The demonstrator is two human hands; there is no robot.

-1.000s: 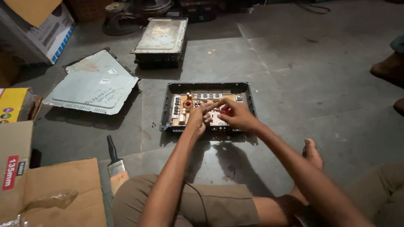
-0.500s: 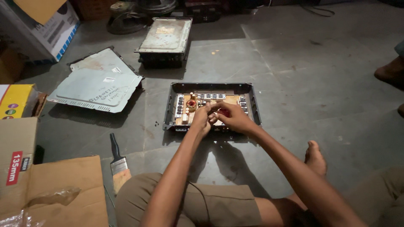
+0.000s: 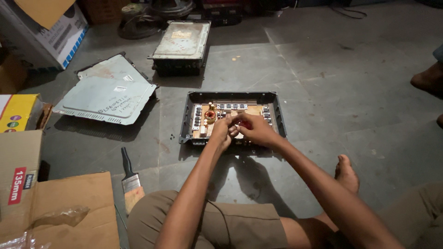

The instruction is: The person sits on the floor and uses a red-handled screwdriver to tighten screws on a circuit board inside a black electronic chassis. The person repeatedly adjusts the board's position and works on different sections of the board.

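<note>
Hands unmoved since earlier | our left hand (image 3: 221, 131) and right hand (image 3: 254, 130) pinch together, grip unclear, over open amplifier chassis (image 3: 233, 99) mid-frame | metal cover (image 3: 108, 90) upper left, paintbrush (image 3: 130, 177) lower left

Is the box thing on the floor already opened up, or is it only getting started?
Opened already: the black case has no cover, its circuit board shows, and a grey metal cover lies beside it. In hand now: the left hand and right hand meet over the board; what they pinch is hidden. Left: the board sits in the case, and a second closed unit waits behind.
</note>
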